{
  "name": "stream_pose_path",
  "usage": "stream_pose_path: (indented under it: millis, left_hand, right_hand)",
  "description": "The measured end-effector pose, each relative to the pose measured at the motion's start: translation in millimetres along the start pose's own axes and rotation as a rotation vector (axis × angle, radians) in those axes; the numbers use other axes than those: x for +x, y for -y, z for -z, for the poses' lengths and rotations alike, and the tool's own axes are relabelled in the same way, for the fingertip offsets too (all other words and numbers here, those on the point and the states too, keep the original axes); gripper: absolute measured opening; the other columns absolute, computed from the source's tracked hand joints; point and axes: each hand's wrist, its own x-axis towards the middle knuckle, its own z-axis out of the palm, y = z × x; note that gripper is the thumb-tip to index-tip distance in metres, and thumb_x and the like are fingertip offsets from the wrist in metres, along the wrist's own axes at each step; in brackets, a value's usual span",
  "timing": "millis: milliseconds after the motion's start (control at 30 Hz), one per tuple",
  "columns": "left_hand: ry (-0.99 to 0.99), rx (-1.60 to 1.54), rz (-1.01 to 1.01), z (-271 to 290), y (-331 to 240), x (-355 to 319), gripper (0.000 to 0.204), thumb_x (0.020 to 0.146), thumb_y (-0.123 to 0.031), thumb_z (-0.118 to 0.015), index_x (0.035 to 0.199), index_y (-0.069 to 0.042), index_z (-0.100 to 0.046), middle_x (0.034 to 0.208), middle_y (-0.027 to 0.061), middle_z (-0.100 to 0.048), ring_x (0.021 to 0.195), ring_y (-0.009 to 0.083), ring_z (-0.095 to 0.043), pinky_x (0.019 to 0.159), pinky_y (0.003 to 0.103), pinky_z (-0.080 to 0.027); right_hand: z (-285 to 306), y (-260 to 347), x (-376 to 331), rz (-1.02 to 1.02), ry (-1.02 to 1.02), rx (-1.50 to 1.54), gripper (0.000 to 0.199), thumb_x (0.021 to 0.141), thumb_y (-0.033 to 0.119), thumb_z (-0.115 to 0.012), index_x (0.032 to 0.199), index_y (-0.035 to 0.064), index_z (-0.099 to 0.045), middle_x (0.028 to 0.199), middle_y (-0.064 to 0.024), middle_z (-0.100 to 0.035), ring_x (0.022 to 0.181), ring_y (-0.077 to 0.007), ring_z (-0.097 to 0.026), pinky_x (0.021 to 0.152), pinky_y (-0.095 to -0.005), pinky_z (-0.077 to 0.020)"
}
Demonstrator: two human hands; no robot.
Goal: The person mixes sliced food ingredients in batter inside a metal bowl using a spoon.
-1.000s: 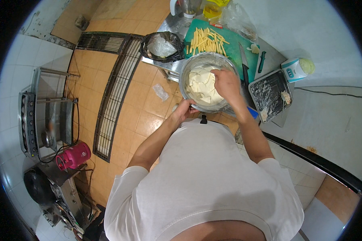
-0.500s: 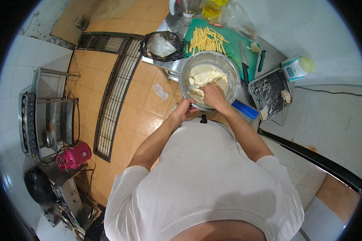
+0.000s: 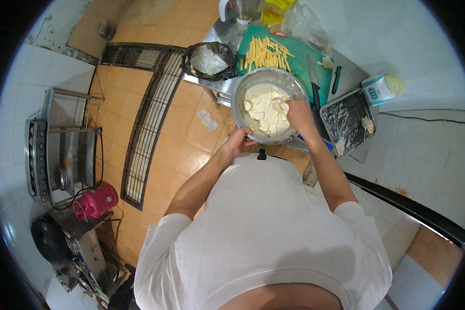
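Observation:
At the near edge of the counter is a large metal bowl (image 3: 266, 76) holding thick, cream-coloured batter (image 3: 266, 111) with folds on its surface. My left hand (image 3: 239, 139) is closed on the bowl's near-left rim. My right hand (image 3: 298, 114) reaches into the bowl at its right side, fingers curled down against the batter. Its fingertips are partly hidden, and whether they pinch anything is unclear. Just beyond the bowl, pale yellow cut sticks (image 3: 267, 53) lie in a pile on a green cutting board (image 3: 300, 44).
Right of the bowl are a long knife (image 3: 314, 88), a green-handled tool (image 3: 336, 79) and a smeared dark tray (image 3: 341, 126). A black plastic bag (image 3: 188, 64) stands to the left. A white tub (image 3: 375, 89) stands farther right. A pink gas cylinder (image 3: 99, 199) is on the far left.
My right hand has moved from the middle of the batter to the bowl's right side. The batter's surface has shifted. My left hand stays on the rim.

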Motion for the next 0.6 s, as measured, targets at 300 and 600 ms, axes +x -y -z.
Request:
stream_pose_path:
  millis: [300, 600]
  left_hand:
    - [0.037, -0.049, 0.002, -0.5, 2.8, 4.8, 0.038, 0.078, -0.010, -0.050, 0.114, 0.001, -0.045, 0.105, 0.0116, -0.055, 0.092, 0.0198, -0.058, 0.080, 0.030, -0.053]
    - [0.022, -0.030, 0.002, 6.0, 8.0, 10.3, 0.032, 0.078, -0.011, -0.051, 0.109, -0.002, -0.051, 0.103, 0.0091, -0.058, 0.092, 0.0185, -0.058, 0.077, 0.029, -0.053]
  right_hand:
    - [-37.0, -6.5, 11.8, -0.085, 0.072, 0.009, 0.021, 0.076, 0.007, -0.046, 0.082, -0.0024, -0.064, 0.085, -0.0277, -0.061, 0.082, -0.0400, -0.061, 0.073, -0.0464, -0.0487]
    - [-22.1, 21.4, -12.1, 0.103, 0.124, 0.162, 0.025, 0.072, 0.005, -0.048, 0.090, -0.0002, -0.065, 0.079, -0.0258, -0.062, 0.076, -0.0399, -0.062, 0.072, -0.0458, -0.0491]
